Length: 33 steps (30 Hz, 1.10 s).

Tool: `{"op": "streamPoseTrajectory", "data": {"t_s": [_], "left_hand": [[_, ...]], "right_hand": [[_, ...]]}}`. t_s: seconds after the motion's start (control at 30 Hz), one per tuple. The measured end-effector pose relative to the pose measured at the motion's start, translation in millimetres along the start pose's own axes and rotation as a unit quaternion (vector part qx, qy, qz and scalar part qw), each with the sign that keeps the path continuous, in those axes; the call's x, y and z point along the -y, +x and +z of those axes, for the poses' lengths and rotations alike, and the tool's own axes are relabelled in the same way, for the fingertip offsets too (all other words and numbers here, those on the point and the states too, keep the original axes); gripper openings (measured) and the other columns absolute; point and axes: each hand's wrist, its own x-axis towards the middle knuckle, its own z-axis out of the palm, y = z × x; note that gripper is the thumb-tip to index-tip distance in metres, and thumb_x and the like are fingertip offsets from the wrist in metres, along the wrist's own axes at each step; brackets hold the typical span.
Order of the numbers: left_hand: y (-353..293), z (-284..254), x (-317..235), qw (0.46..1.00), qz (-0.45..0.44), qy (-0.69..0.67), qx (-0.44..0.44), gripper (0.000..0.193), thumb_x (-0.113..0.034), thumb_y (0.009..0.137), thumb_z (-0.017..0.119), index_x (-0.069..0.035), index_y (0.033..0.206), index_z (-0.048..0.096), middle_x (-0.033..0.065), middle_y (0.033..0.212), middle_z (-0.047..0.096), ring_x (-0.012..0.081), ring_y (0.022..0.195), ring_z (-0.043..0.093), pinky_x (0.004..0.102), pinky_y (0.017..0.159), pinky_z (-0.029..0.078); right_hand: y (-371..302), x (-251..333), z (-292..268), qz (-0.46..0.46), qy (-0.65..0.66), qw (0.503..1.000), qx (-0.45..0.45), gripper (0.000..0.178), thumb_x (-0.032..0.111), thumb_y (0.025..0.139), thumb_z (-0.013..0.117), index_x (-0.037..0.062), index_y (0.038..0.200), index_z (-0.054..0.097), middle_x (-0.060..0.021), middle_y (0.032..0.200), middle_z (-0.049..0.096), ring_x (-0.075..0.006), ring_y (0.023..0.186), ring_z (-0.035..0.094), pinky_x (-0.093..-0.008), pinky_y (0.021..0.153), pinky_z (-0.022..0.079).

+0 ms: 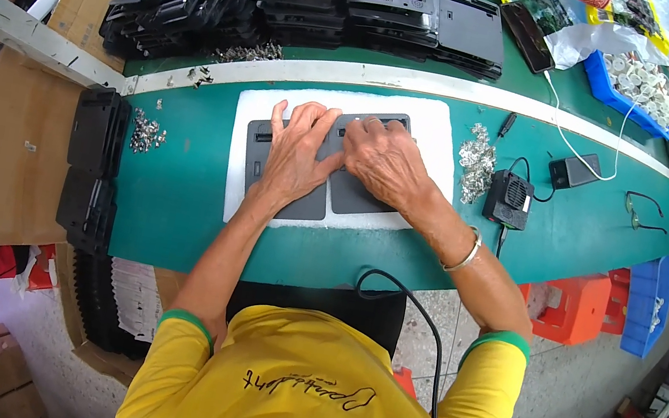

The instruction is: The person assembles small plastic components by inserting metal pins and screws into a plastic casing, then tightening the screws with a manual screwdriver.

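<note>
Two flat dark grey plastic panels lie side by side on a white foam sheet (444,143). My left hand (298,149) rests across the left panel (299,205), fingers spread toward its far edge and thumb reaching toward the other hand. Over the far part of the right panel (355,196) my right hand (383,159) is closed, knuckles up. Its fingertips are hidden, so whatever they pinch does not show. Small shiny metal pieces (476,164) lie heaped to the right of the foam. A smaller heap of metal pieces (147,132) is at the left.
Stacks of black panels (344,0) stand behind a white rail (375,77). On the right are a small black fan (508,199), a power adapter (574,172) with cables, and eyeglasses (645,213). A blue bin (625,106) holds small parts. Red stools (568,306) stand below the table.
</note>
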Motion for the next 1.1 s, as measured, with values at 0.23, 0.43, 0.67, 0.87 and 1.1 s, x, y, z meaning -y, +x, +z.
{"op": "streamPoseTrajectory", "data": {"t_s": [0.23, 0.43, 0.67, 0.87, 1.1], "left_hand": [[2.2, 6.1, 0.4, 0.999, 0.005, -0.018, -0.034, 0.053, -0.013, 0.067, 0.076, -0.003, 0.115, 0.055, 0.0084, 0.103, 0.052, 0.0244, 0.11, 0.05, 0.0597, 0.106, 0.016], [4.8, 5.1, -0.1, 0.997, 0.017, -0.047, -0.063, 0.049, -0.011, 0.066, 0.075, -0.003, 0.11, 0.056, 0.007, 0.097, 0.052, 0.0243, 0.105, 0.051, 0.0601, 0.105, 0.018], [-0.4, 4.0, 3.8, 0.999, -0.011, -0.027, -0.025, 0.064, -0.033, 0.069, 0.08, -0.001, 0.119, 0.055, 0.0111, 0.103, 0.056, 0.026, 0.107, 0.051, 0.0586, 0.108, 0.016], [1.5, 2.7, -3.1, 0.999, -0.016, -0.008, -0.029, 0.065, -0.034, 0.069, 0.08, -0.001, 0.119, 0.055, 0.0116, 0.107, 0.055, 0.0277, 0.11, 0.049, 0.0579, 0.109, 0.016], [3.0, 3.7, -3.7, 1.0, -0.029, 0.007, -0.002, 0.065, -0.036, 0.068, 0.079, -0.005, 0.121, 0.056, 0.0097, 0.107, 0.055, 0.0274, 0.112, 0.048, 0.0564, 0.11, 0.016]], "right_hand": [[16.3, 9.5, -4.5, -0.05, -0.071, 0.991, 0.102, 0.014, 0.016, 0.077, 0.063, 0.0055, 0.068, 0.063, -0.0037, 0.073, 0.055, -0.0148, 0.072, 0.06, -0.0289, 0.051, 0.049], [26.1, 12.4, -3.5, -0.047, -0.089, 0.985, 0.144, 0.012, 0.016, 0.076, 0.063, 0.0068, 0.067, 0.064, -0.0048, 0.074, 0.059, -0.0157, 0.074, 0.063, -0.0303, 0.052, 0.05], [5.2, 0.7, -19.1, 0.1, -0.036, 0.991, 0.075, 0.007, 0.014, 0.078, 0.062, 0.0068, 0.078, 0.063, -0.0072, 0.077, 0.06, -0.024, 0.077, 0.064, -0.0357, 0.061, 0.053], [-17.2, -1.9, -4.4, 0.134, 0.093, 0.987, 0.013, 0.005, 0.009, 0.079, 0.06, 0.0055, 0.076, 0.057, -0.0095, 0.074, 0.058, -0.0266, 0.072, 0.065, -0.037, 0.058, 0.052], [-10.0, -7.6, 4.6, 0.147, 0.135, 0.98, 0.023, 0.009, 0.015, 0.082, 0.061, 0.0071, 0.08, 0.063, -0.0087, 0.077, 0.061, -0.0268, 0.064, 0.066, -0.036, 0.051, 0.051]]}}
